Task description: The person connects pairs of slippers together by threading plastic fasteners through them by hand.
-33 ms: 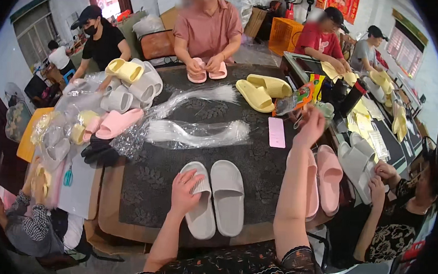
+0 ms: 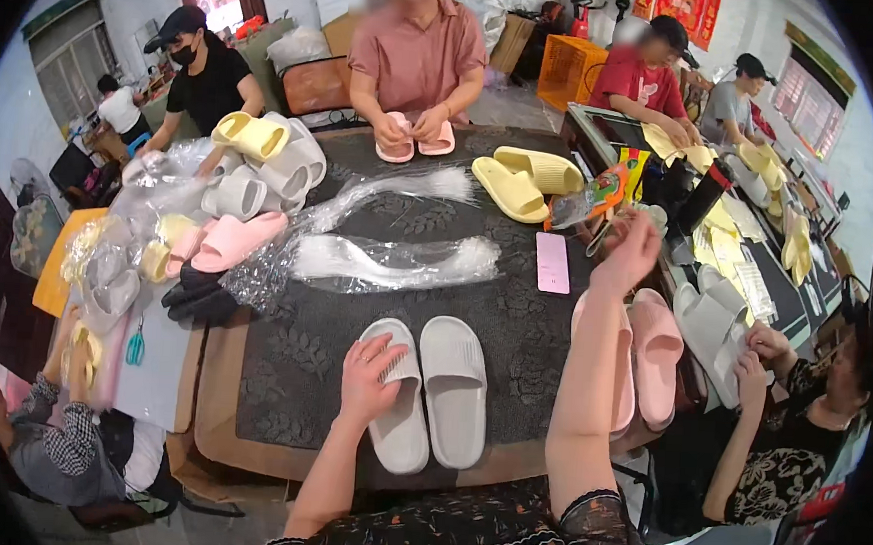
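a pair of light grey slide slippers (image 2: 456,414) lies near the middle of the near edge of the table (image 2: 220,404), mostly on its dark leaf-patterned mat (image 2: 527,353). they sit side by side, soles down, rounded toes toward the far edge and heels toward the near one; each has a broad grey strap with fine ribs, and a plain, paler footbed. the left slipper tilts a little, so the two draw closest at the heels. the left hand (image 2: 368,378) comes up from the near edge and lies over the left slipper's strap at its outer side, palm down, fingers slightly parted and loosely bent; i cannot tell whether it grips. the right arm stretches far forward, passing over the pink slides (image 2: 657,351) at the table's right edge. the right hand (image 2: 636,247) is raised toward the far right corner, wrist bent, fingers partly curled, near an orange-and-black plastic bag (image 2: 593,204); whether it has hold of anything cannot be told. a flat pink rectangle (image 2: 552,263) lies left of that hand.
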